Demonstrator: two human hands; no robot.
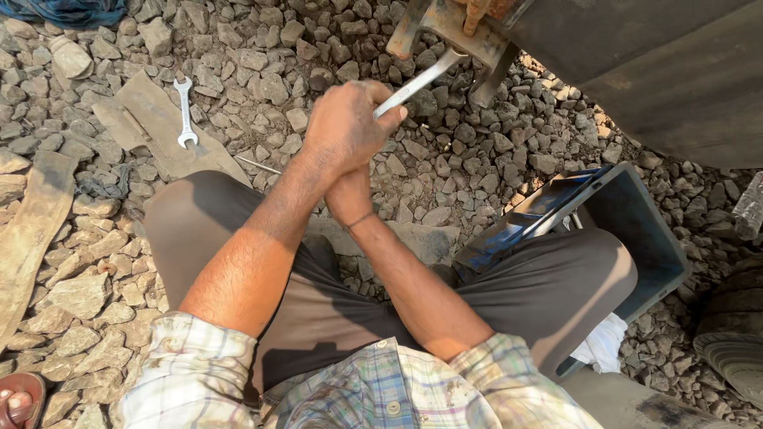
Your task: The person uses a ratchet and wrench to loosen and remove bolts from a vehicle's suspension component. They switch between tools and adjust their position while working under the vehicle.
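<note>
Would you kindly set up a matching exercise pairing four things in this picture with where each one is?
Things:
1. held wrench
2. spare wrench
3. blue crate
4. left hand

Places:
A. beside the right knee
B. wrapped around a handle, above the right hand
C. lying flat on the stones, far left
D. head up at the rusty bracket

Pairs: 1-D, 2-C, 3-A, 4-B

I see an outdoor repair spot, crushed stone ballast [262, 71] everywhere, spare wrench [185, 113] upper left, rusty metal bracket [449, 28] top centre, blue crate [636, 230] right.
</note>
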